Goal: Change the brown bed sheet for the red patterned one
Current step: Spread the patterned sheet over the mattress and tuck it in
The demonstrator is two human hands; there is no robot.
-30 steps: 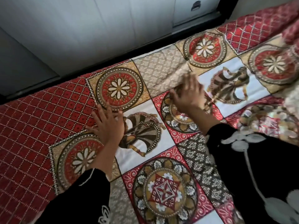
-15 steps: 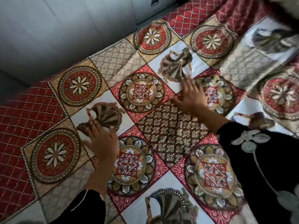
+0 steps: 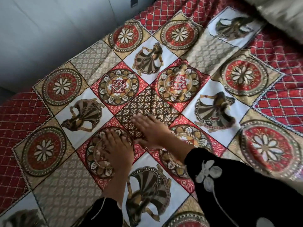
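Head view: where's the red patterned sheet?

— Spread across the bed and filling nearly the whole picture. It has squares of red medallions, white panels with dancers and grey print, plus a red lattice border at 9 o'clock and again from 12 round to 3 o'clock.

— And the hands?

— Both lie on it near the middle, palms down. The left hand sits just toward 7 o'clock from centre, fingers straight and a little spread, flat on a red medallion square. The right hand is at centre on the dark brown print square, fingers straight and close together, aimed toward 10 o'clock.

— Do they touch each other?

— They're just beside one another, the right thumb next to the left fingers. Whether they meet, I can't tell. Neither hand pinches any cloth.

— Anything else?

— Black sleeves: the left sleeve at 6 o'clock, the right sleeve, with a pale flower design, at 5 o'clock. A pale pillow lies at 1 o'clock, and grey panels run along the bed's far edge at 10 to 11 o'clock.
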